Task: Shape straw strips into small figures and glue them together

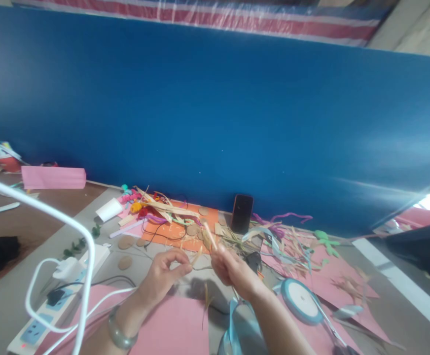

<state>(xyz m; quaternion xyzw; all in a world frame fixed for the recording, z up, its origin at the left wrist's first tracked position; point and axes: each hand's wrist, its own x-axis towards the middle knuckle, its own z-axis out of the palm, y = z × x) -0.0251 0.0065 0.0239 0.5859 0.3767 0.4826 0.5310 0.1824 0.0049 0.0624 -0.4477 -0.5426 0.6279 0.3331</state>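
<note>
We take the dark phone (242, 213), leaning at the blue partition (215, 108), as our landmark. Our right hand (233, 273) is just nearer to us than the phone and slightly left of it, its fingers curled and clamped on a pale stick (210, 235). The stick's long axis slants: its free end points away from us, up and left of the phone, while its lower end disappears into our grip. Our left hand (166, 273) is farther left of the phone and nearer to us, thumb and forefinger pinched together on a short pale strip (197, 257). That strip points away from us, tilting right, toward the phone's side. A narrow gap separates the two hands.

The far edge of the worktop (143, 291) meets the partition right behind the phone, so the reach forward ends there. Left of the phone, an orange sheet (176, 240) bears loose straw-like strips (163, 207); right of it, more scraps crowd a pink sheet (324, 261). Nearer to us than the phone, a roll of tape (302, 301) bounds our right forearm. The roomiest stretch is over the flat pink paper (174, 328), nearer to us and left of the phone.
</note>
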